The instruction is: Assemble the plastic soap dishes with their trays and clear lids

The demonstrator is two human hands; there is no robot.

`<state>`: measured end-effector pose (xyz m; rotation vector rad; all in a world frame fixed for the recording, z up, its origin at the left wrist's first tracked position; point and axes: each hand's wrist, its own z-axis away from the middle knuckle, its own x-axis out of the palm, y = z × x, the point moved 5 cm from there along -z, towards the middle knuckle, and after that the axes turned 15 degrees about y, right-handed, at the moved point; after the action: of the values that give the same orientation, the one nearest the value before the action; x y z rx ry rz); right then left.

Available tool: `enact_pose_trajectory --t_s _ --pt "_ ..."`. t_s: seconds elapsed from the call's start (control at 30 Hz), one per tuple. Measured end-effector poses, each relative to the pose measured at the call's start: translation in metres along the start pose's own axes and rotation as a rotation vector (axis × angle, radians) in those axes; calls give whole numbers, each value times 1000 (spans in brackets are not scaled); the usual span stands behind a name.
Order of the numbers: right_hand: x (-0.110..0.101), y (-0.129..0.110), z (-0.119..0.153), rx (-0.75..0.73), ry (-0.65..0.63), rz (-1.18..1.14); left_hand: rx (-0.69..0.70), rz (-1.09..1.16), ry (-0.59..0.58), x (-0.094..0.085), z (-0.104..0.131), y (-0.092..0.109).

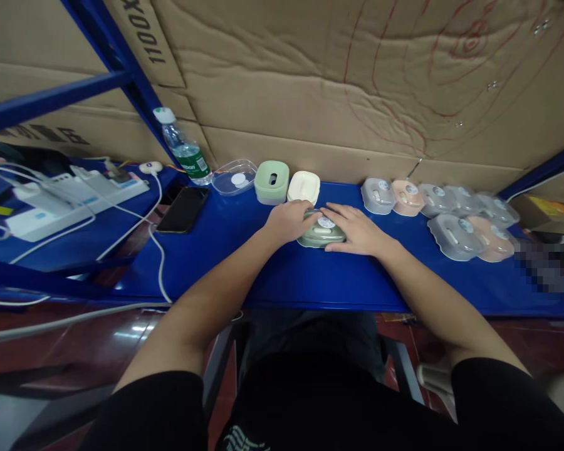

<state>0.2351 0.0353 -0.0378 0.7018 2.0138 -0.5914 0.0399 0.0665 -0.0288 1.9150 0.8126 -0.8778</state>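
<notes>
A small light-green plastic box (322, 236) with a clear cover and a round white label sits on the blue table in front of me. My left hand (289, 221) grips its left side, fingers curled over the far edge and thumb on top. From the right, my right hand (356, 229) holds the same box, its fingers bent along the far side and thumb near the front. The box's far edge is partly hidden by my fingers. Just behind my left hand stands a cream box (304, 185), and a green box (271, 181) with a dark oval slot is beside it.
A clear lid (235, 178) leans near a water bottle (186, 150). At the left lie a black phone (183, 210) and a white power strip (78, 203) with cables. Several covered boxes (455, 237) stand at the right. Cardboard (282, 81) walls the back.
</notes>
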Motion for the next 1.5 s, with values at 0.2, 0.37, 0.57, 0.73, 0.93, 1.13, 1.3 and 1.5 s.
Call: enact_pose_trajectory --t_s 0.2,0.37,0.57,0.73,0.93,1.13,1.3,1.5 --pt "-17 -11 -1 -75 38 -125 -87 129 50 -8 -2 -5" --pt "-38 -7 2 -48 -22 41 -142 174 234 -34 -9 -16" --pt "-48 -4 8 76 33 237 -121 86 210 -36 -11 -18" --pt "-19 -5 6 47 -50 150 -76 45 184 -30 -12 -21" --pt "-36 48 26 228 -133 270 -43 -20 139 -22 -15 -31" --pt "-43 39 20 362 60 233 97 -7 9 2 -9 -23" --pt "-12 14 4 420 223 -151 174 -55 -117 15 -5 -22" --pt "-31 86 20 403 470 -111 152 -116 -115 9 -10 -26"
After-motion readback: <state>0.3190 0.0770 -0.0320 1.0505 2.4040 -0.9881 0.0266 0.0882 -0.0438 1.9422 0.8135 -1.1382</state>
